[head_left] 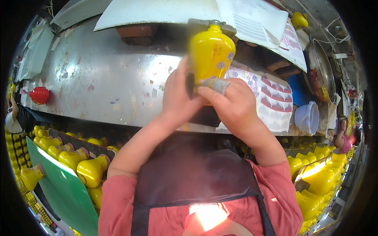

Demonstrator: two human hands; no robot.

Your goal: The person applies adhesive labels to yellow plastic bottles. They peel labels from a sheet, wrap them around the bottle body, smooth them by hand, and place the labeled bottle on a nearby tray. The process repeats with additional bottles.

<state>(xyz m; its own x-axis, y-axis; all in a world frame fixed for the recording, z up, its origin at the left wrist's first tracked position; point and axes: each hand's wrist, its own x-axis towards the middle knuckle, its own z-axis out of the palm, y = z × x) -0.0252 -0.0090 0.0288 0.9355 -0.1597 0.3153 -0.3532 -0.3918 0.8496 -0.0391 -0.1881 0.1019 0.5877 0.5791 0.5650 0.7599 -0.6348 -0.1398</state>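
Holding a yellow bottle (pixel 210 53) above the near part of a metal table (pixel 118 78), directing its silvery neck (pixel 214 23) away from the body and its base toward the chest. Showing purple flower prints and small characters on its upper face.

With the left hand (pixel 179 92), curving round the bottle's left flank, keeping the fingers together along it and reaching the thumb toward the base. With the right hand (pixel 235 100), curling the fingers, setting the thumb and a finger in a grey covering (pixel 215 84) against the bottle's lower end; not being able to tell whether pinching or merely pressing there.

Having at the right a sheet of red and purple prints (pixel 275 100), then a pale lavender bucket (pixel 307 118); at the far left, a shiny red object (pixel 39 95). Facing white panels (pixel 157 15) beyond, with a reddish-brown block (pixel 136 34) beneath. Wearing a dark apron (pixel 193 175) over a coral-red shirt (pixel 120 200). Standing between further yellow bottles at left (pixel 92 171) and right, with a green board (pixel 59 185) leaning beside the left group.
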